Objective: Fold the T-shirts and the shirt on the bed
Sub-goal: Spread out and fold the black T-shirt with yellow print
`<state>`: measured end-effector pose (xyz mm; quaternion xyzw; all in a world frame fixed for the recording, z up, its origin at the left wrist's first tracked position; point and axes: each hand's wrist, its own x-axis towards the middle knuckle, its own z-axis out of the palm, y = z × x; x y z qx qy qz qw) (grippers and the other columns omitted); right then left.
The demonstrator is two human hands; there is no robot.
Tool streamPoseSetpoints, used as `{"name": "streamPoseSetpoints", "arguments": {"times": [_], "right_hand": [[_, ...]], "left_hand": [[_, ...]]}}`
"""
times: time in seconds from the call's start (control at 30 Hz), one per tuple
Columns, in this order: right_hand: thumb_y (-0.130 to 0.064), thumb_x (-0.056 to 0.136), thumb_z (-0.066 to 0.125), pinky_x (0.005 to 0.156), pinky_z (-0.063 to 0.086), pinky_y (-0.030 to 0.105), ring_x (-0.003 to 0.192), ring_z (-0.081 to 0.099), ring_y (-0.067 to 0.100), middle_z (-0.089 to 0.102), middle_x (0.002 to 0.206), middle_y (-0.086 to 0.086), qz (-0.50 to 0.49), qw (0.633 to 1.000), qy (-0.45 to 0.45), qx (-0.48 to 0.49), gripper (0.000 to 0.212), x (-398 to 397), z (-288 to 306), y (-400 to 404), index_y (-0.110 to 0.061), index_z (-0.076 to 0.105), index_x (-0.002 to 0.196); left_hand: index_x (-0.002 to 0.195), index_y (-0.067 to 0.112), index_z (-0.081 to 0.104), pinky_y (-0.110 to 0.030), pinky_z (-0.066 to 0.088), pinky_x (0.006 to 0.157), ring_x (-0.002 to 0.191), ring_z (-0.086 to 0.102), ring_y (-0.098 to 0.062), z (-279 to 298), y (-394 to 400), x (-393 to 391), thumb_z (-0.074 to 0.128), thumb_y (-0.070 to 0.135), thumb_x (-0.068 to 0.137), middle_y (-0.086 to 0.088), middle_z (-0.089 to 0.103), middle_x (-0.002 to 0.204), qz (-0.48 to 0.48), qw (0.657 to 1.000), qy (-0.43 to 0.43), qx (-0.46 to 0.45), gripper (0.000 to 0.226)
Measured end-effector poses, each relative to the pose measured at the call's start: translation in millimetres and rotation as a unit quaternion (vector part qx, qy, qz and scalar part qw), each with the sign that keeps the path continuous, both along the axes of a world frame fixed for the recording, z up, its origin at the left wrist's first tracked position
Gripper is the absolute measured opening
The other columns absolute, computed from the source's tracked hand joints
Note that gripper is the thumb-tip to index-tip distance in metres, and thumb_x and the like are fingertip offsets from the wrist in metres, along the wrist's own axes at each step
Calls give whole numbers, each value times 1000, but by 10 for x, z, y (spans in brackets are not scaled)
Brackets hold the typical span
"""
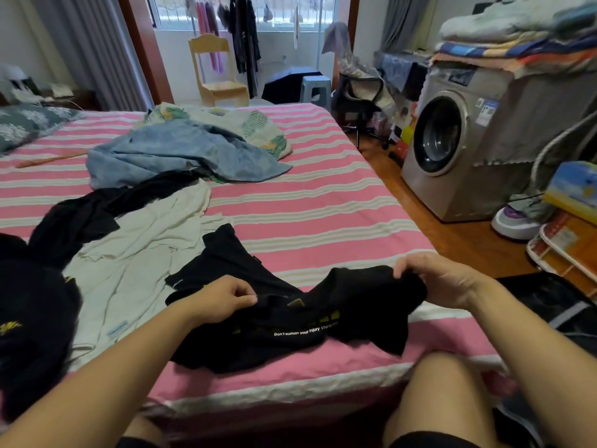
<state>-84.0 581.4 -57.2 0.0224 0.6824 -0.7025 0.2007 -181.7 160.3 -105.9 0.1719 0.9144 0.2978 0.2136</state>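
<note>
A black T-shirt (284, 321) with white and yellow print lies bunched at the near edge of the pink striped bed (307, 215). My left hand (223, 299) pinches its fabric on the left side. My right hand (442, 279) grips a raised fold on its right side. A cream T-shirt (139, 253) lies spread to the left, partly under a second black garment (80, 221). A light blue shirt (181, 153) lies crumpled farther back. Another black T-shirt with yellow print (29, 318) sits at the far left.
A leaf-print pillow (245, 124) lies behind the blue shirt, a grey pillow (29, 124) at the back left. A washing machine (458, 147) stands right of the bed, with shoes (517, 218) and boxes on the wooden floor. My knees are at the bed's near edge.
</note>
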Motion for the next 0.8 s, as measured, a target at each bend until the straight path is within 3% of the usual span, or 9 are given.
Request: {"name": "streamPoseSetpoints", "arguments": {"times": [0.07, 0.13, 0.23, 0.3, 0.4, 0.5, 0.63, 0.77, 0.8], "right_hand": [[-47, 67, 85, 55, 37, 28, 59, 42, 16, 46, 68, 6, 28, 995, -9, 94, 42, -20, 21, -52, -11, 64, 71], [-32, 73, 84, 57, 33, 28, 60, 39, 15, 44, 65, 0, 55, 968, 13, 245, 34, -68, 50, -126, -17, 53, 68], [-29, 72, 88, 86, 54, 33, 88, 69, 20, 71, 98, 1, 75, 944, -22, 322, 34, -108, 108, -203, -29, 70, 101], [-33, 80, 85, 94, 53, 29, 98, 71, 10, 75, 106, -7, 102, 926, -21, 362, 35, -120, 205, -261, -35, 71, 113], [-27, 93, 72, 82, 50, 28, 82, 66, 2, 76, 90, -8, 71, 894, 106, 429, 5, -167, 362, -387, -28, 77, 95], [-22, 98, 65, 78, 44, 30, 89, 63, 11, 71, 92, -6, -90, 865, 257, 422, 11, -301, 553, -463, -19, 75, 96], [-30, 94, 70, 92, 45, 29, 108, 60, 9, 68, 114, -13, -66, 808, 305, 500, 28, -528, 1168, -470, -25, 72, 121], [-29, 91, 73, 82, 52, 37, 91, 66, 18, 73, 91, -5, -76, 753, 319, 571, 5, -788, 2078, -484, -33, 73, 89], [-27, 92, 71, 79, 52, 37, 88, 65, 19, 71, 87, -4, -114, 753, 331, 557, 12, -847, 2346, -508, -33, 69, 81]], "left_hand": [[82, 22, 69, -20, 44, 69, 60, 55, 4, 16, -11, -2, 75, 21, 90, 13, 66, 70, 7, 1000, 26, 7, 10], [76, 20, 59, -25, 41, 63, 56, 49, -2, 65, -58, -18, 75, 8, 84, 10, 57, 67, 43, 996, 63, 36, 22], [69, 20, 45, -29, 36, 55, 54, 42, -10, 251, -153, -25, 60, -9, 74, 6, 49, 63, 79, 990, 102, 64, 33], [69, 19, 41, -29, 31, 51, 52, 39, -13, 406, -221, -37, 53, -13, 70, 3, 44, 61, 81, 987, 114, 72, 34], [71, 15, 44, -30, 30, 51, 53, 38, -13, 662, -303, -78, 55, -7, 68, 1, 44, 61, 80, 982, 154, 69, 25], [76, 14, 61, -30, 33, 53, 53, 44, -12, 933, -375, -226, 67, -6, 73, 1, 52, 61, 139, 968, 196, 73, 21], [82, 21, 80, -28, 46, 67, 76, 68, -17, 1609, -532, -595, 66, -6, 76, -2, 76, 79, 123, 954, 274, -26, 30], [96, 26, 78, -38, 54, 74, 87, 68, -34, 2723, -623, -652, 61, 16, 90, -7, 72, 92, 174, 886, 398, -161, 21], [96, 24, 76, -40, 52, 73, 87, 67, -38, 3011, -616, -636, 59, 19, 91, -9, 67, 89, 210, 861, 428, -178, 19]]}}
